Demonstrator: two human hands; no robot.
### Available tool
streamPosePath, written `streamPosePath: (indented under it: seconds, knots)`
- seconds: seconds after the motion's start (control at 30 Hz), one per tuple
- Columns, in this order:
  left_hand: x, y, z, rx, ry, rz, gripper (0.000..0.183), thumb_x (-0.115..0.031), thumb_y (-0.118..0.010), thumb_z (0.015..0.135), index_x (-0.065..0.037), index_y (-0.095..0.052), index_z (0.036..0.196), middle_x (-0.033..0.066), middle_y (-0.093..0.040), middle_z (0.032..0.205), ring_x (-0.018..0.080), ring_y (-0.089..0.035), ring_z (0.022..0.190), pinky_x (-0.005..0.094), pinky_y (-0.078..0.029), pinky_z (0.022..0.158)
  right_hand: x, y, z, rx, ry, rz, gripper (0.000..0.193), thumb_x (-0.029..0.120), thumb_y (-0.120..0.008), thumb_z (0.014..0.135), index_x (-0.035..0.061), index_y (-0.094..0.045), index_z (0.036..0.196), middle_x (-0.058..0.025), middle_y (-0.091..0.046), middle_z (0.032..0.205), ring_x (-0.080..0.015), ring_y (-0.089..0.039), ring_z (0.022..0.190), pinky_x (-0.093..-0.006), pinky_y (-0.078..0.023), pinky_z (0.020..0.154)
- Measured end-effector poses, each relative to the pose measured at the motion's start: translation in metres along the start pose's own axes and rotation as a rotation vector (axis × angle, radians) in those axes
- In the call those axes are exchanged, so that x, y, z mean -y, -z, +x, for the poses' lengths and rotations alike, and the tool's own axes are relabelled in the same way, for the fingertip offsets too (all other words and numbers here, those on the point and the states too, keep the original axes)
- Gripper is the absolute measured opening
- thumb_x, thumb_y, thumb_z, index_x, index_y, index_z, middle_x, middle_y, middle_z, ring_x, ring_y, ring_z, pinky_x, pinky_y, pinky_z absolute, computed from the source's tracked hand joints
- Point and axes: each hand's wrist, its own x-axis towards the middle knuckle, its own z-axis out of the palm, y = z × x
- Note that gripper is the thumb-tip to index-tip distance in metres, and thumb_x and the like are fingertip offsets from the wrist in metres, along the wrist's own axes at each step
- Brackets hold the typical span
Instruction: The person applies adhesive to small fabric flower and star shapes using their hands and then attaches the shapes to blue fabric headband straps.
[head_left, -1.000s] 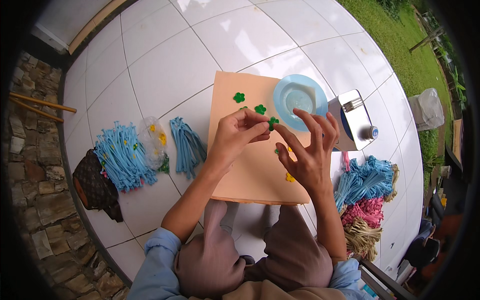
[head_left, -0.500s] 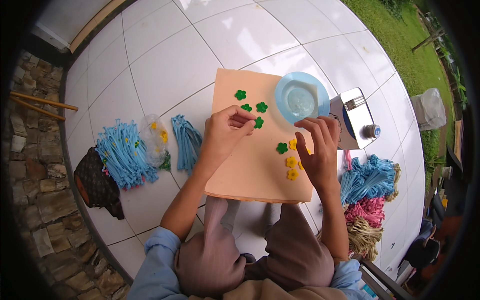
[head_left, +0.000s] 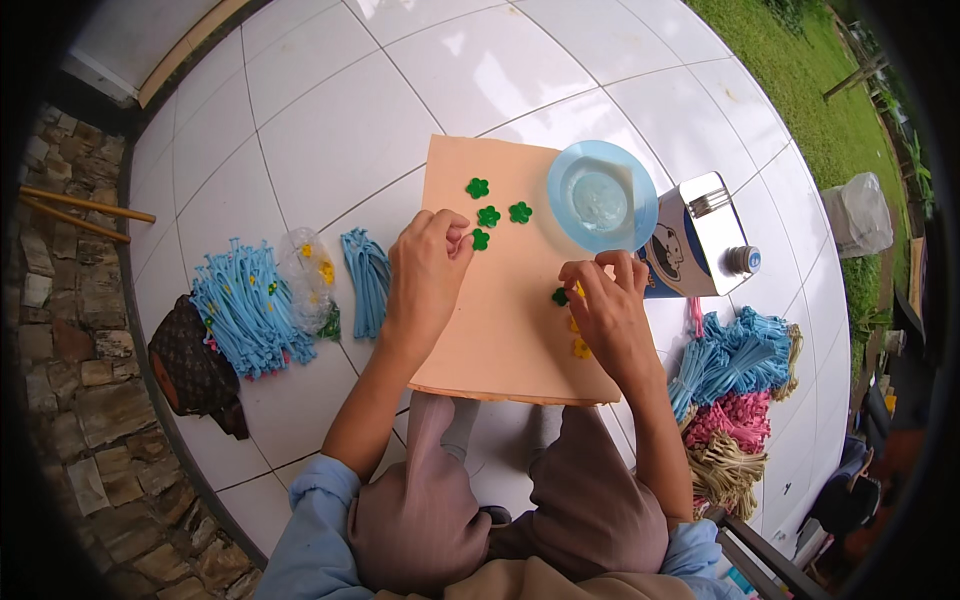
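My left hand (head_left: pixel 428 265) is over the left part of a peach-coloured board (head_left: pixel 500 340), its fingers pinched at the edge of a green flower-shaped piece (head_left: pixel 480 240). Several more green flowers (head_left: pixel 520 212) lie just beyond it. On the board's right side, my right hand (head_left: pixel 612 310) bends its fingers down over a small group of yellow flower pieces (head_left: pixel 581 348) and one green flower (head_left: pixel 560 297). Its fingers partly cover that group, and what they grip, if anything, is hidden. A light blue plate (head_left: pixel 560 215) holding something clear and glossy sits at the board's far right corner.
A metal can (head_left: pixel 712 230) with a screw cap stands right of the plate. Bundles of blue (head_left: pixel 745 350), pink (head_left: pixel 735 422) and beige strips (head_left: pixel 728 470) lie right; more blue strips (head_left: pixel 245 305), a clear bag (head_left: pixel 305 280) and a brown patterned bag (head_left: pixel 190 355) lie left on white tiles.
My left hand has moved left with the green flower, bringing it near the other green ones. My right hand has come down and left onto the yellow flowers.
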Motion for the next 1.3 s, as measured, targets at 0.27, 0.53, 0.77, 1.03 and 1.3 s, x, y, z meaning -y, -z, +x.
streamPosePath:
  seconds: [0.27,0.53,0.77,1.03,1.3]
  knots:
    - [-0.037,-0.010,-0.010,0.335,-0.009,-0.648,0.012,-0.004,-0.064,0.080,0.001,-0.060,0.091,0.0075,-0.063,0.083,0.0139,-0.063,0.075,0.0259,-0.054,0.070,0.008,0.011,0.013,-0.185,-0.366,0.620,0.034,0.002,-0.065,0.075,0.0059,-0.042,0.100,-0.0060,-0.059,0.090,-0.0202,-0.054,0.083,-0.0314,-0.041,0.079]
    - [-0.022,-0.023,-0.008,0.266,0.112,-0.666,0.013,0.000,-0.064,0.079,0.001,-0.059,0.091,0.0056,-0.062,0.083,0.0100,-0.061,0.075,0.0210,-0.052,0.067,-0.015,0.011,0.010,-0.240,-0.257,-0.053,0.037,0.023,-0.068,0.076,0.0115,-0.056,0.109,-0.0094,-0.045,0.122,-0.0303,-0.036,0.115,-0.0446,-0.030,0.095]
    - [-0.013,-0.028,-0.005,0.238,0.137,-0.698,0.010,-0.002,-0.065,0.079,-0.001,-0.058,0.086,0.0039,-0.062,0.080,0.0085,-0.060,0.073,0.0202,-0.051,0.065,-0.027,0.002,0.008,-0.198,-0.222,-0.278,0.036,0.038,-0.070,0.072,0.0160,-0.063,0.100,-0.0096,-0.038,0.129,-0.0309,-0.032,0.119,-0.0490,-0.023,0.098]
    - [-0.010,-0.031,-0.004,0.248,0.162,-0.760,0.012,-0.003,-0.062,0.082,0.001,-0.060,0.092,0.0056,-0.064,0.084,0.0094,-0.061,0.075,0.0217,-0.051,0.070,-0.028,-0.002,0.007,-0.190,-0.200,-0.313,0.035,0.036,-0.070,0.072,0.0173,-0.063,0.101,-0.0099,-0.039,0.127,-0.0303,-0.033,0.118,-0.0491,-0.024,0.098]
    - [-0.016,-0.025,-0.003,0.222,0.154,-0.773,0.019,-0.004,-0.061,0.083,0.002,-0.061,0.101,0.0075,-0.065,0.089,0.0114,-0.062,0.079,0.0243,-0.052,0.075,0.004,0.015,0.010,-0.324,-0.174,-0.143,0.033,0.020,-0.071,0.070,0.0201,-0.063,0.102,-0.0092,-0.037,0.130,-0.0316,-0.034,0.117,-0.0469,-0.029,0.097]
